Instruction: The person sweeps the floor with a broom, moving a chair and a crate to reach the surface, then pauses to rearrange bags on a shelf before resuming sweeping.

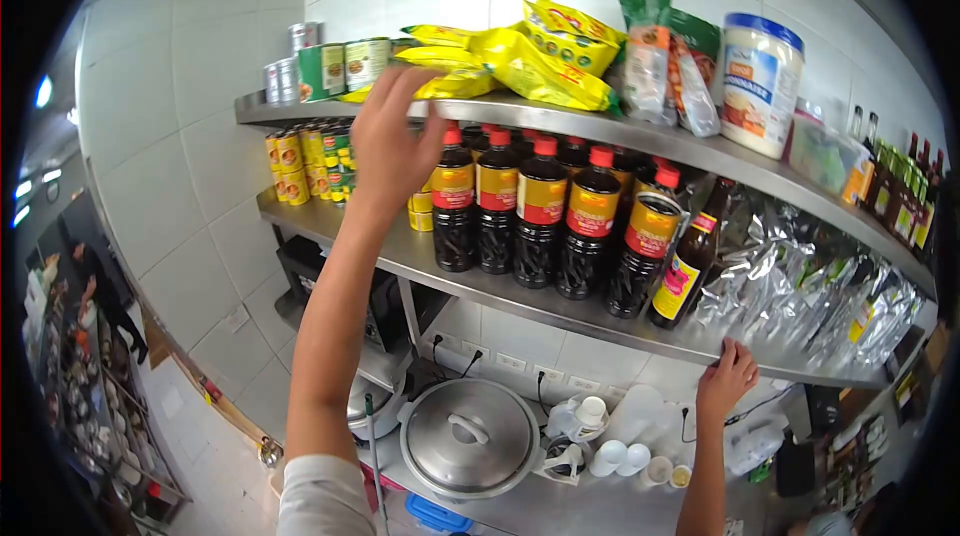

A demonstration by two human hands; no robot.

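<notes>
Packets [545, 66] lie slumped over one another along the upper shelf [500, 114], soft enough that leaning together suits them better than standing. They are bright yellow, glossy and creased, one at the back showing green print. The left hand [395, 141] is raised at their left end, thumb and fingers apart; whether a fingertip touches the nearest packet, I cannot quite tell. The right hand [727, 376] rests on the edge of the lower shelf [480, 283], fingers bent, I judge for balance; its hold is unclear. Below the packets, the dark bottles [541, 206] stand upright in close rows, a sensible way to keep tall things steady, with labels facing out.
</notes>
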